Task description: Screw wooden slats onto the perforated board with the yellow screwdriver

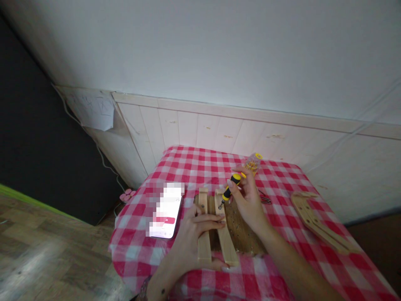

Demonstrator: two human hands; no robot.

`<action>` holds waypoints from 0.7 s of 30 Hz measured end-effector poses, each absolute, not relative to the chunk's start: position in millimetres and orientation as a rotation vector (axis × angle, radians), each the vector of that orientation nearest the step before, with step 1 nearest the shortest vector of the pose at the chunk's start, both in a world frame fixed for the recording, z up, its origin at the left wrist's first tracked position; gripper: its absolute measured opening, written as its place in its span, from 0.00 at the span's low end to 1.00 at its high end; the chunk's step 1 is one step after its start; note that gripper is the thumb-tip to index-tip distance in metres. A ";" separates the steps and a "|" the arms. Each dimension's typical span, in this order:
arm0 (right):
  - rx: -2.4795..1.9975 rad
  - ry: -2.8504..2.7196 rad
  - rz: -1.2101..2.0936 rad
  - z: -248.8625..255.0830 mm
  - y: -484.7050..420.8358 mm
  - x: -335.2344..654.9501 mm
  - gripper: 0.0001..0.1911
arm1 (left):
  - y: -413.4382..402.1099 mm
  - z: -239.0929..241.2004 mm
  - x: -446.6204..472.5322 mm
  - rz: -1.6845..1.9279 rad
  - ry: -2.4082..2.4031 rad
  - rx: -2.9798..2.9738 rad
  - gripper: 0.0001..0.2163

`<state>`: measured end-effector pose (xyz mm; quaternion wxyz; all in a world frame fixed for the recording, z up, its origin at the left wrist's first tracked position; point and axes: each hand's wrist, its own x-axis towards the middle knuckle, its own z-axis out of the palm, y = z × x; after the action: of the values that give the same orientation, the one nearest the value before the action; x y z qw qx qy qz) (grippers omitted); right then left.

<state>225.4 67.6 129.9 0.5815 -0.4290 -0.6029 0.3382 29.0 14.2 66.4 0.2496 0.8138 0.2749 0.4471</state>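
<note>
Nearest the camera are the person's forearms, rising from the bottom of the view, the left one with a band at the wrist. The left hand [192, 230] is curled around two pale wooden strips [228, 247], its fingers laid across their tops and its thumb at their near ends. The right hand [248, 200] grips a yellow-and-black screwdriver [232, 187] between thumb and fingers. The tool stands tilted, its tip down at a small metal spot on the right-hand strip; whether it sits in a screw head is too small to tell. The strips lie side by side over a darker wooden board [246, 234] dotted with small holes.

Just beyond the right hand are a clear container [253, 164] of yellow pieces and some thin dark rods [265, 200]. Left of the left hand lies a lit phone [171, 209], partly pixelated; a figure ending in 5 shows above a red button whose lettering cannot be read. A curved wooden piece [318, 223] lies near the right edge of the counter [200, 165], with checked cloth between it and the rods. More red-and-white cloth stretches behind the phone to the far edge, by the white panelled wall [188, 129]. A paper [97, 113] with faint lines hangs at left.
</note>
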 end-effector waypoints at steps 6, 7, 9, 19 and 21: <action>-0.958 -1.585 0.771 132.3 64.3 233.4 0.20 | 14.3 61.5 29.0 1.195 0.780 2.229 0.37; -0.945 -1.633 0.750 134.0 63.7 235.3 0.20 | 14.2 60.3 29.1 1.198 0.777 2.235 0.38; -0.928 -1.726 0.703 137.9 63.2 239.4 0.21 | 14.2 58.2 29.3 1.201 0.764 2.245 0.38; -0.986 -1.637 0.800 134.9 70.9 250.1 0.15 | 15.1 59.4 27.6 1.153 0.750 2.207 0.36; -0.997 -1.633 0.613 133.4 70.8 247.9 0.11 | 14.9 59.5 27.4 1.157 0.740 2.206 0.35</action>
<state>247.9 70.8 133.4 0.5365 -0.4187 -0.6859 0.2576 27.4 14.9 59.5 0.2681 0.8179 0.2745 0.4287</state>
